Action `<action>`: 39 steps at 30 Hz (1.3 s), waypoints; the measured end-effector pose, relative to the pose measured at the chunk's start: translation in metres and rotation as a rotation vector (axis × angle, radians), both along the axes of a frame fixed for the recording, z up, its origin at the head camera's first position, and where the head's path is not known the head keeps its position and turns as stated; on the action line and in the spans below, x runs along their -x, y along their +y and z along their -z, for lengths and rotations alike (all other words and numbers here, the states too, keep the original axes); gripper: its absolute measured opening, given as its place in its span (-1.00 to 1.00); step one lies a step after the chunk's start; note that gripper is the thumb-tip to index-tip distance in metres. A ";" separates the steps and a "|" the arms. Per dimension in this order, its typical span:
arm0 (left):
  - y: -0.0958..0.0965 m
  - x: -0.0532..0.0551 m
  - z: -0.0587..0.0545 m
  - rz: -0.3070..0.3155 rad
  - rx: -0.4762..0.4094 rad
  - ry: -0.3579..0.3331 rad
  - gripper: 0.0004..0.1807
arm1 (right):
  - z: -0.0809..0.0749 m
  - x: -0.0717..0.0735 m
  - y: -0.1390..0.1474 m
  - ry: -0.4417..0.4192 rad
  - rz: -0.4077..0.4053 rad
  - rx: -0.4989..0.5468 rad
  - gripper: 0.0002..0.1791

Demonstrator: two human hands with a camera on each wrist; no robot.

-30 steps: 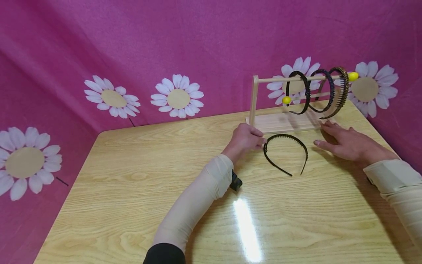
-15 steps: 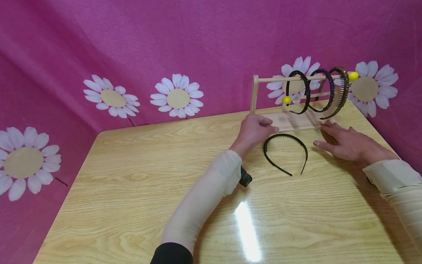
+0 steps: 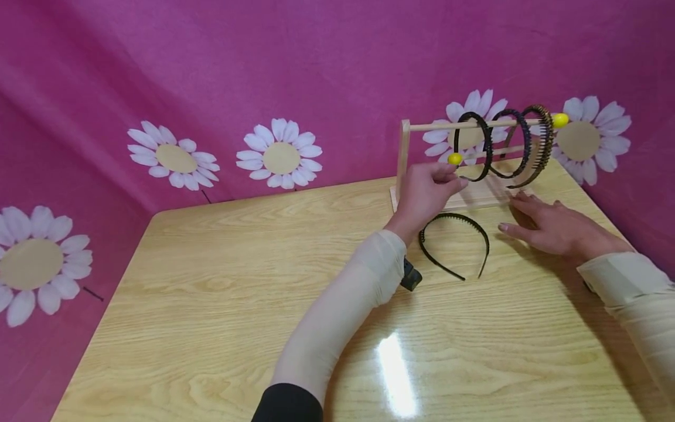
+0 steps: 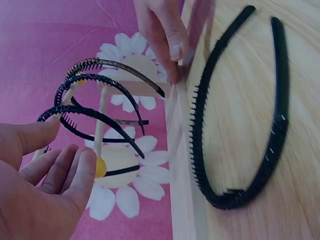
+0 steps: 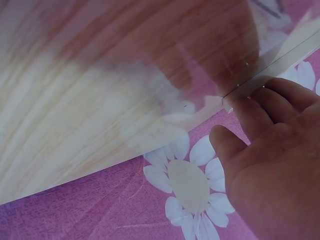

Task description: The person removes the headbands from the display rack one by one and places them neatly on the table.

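Observation:
A wooden headband stand (image 3: 403, 152) is at the back right of the table in the head view. From its upper rod hang a black headband (image 3: 488, 153), a dark beaded headband (image 3: 526, 143) and a brown toothed headband (image 3: 546, 140). My left hand (image 3: 426, 190) is raised before the stand, close to the black headband's lower end and the front yellow knob (image 3: 454, 159). Its thumb and fingers are apart in the left wrist view, nothing between them. My right hand (image 3: 554, 228) touches the base's right end, fingers extended. Another black toothed headband (image 4: 200, 130) lies flat on the table between both hands.
The wood-grain table (image 3: 237, 293) spreads to the left and front. A second yellow knob (image 3: 561, 121) caps the upper rod. Behind hangs a pink cloth (image 3: 337, 70) with white flowers. A small black device (image 3: 410, 275) sits at my left wrist.
My left hand has moved from beside the lying headband up and to the right, toward the hanging black headband. The right hand has stayed at the base.

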State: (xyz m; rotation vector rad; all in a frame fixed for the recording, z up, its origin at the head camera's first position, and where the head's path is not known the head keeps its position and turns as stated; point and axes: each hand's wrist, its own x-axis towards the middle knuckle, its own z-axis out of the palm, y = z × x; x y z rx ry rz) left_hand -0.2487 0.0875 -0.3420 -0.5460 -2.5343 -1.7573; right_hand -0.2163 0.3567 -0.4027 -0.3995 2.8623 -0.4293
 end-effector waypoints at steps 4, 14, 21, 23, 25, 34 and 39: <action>0.009 0.000 -0.005 0.008 -0.003 0.040 -0.66 | -0.002 0.000 0.002 -0.005 0.003 0.000 -0.04; 0.030 0.005 -0.011 -0.035 0.056 0.053 -0.63 | -0.002 0.000 0.001 0.002 0.009 0.025 -0.06; 0.042 0.011 -0.015 -0.055 0.063 0.018 -0.62 | -0.003 0.000 0.000 -0.018 0.018 0.018 -0.03; 0.047 0.011 -0.017 -0.070 0.048 -0.007 -0.63 | -0.002 0.000 0.000 -0.024 0.020 0.018 -0.02; 0.051 0.011 -0.018 -0.089 0.054 -0.010 -0.64 | -0.001 0.001 0.001 -0.027 0.025 0.021 -0.01; 0.055 0.011 -0.020 -0.105 0.094 0.019 -0.77 | 0.001 0.003 0.001 -0.019 0.017 0.013 -0.02; 0.056 0.011 -0.021 -0.120 0.125 0.042 -0.80 | 0.000 0.001 0.001 -0.015 0.021 0.013 -0.02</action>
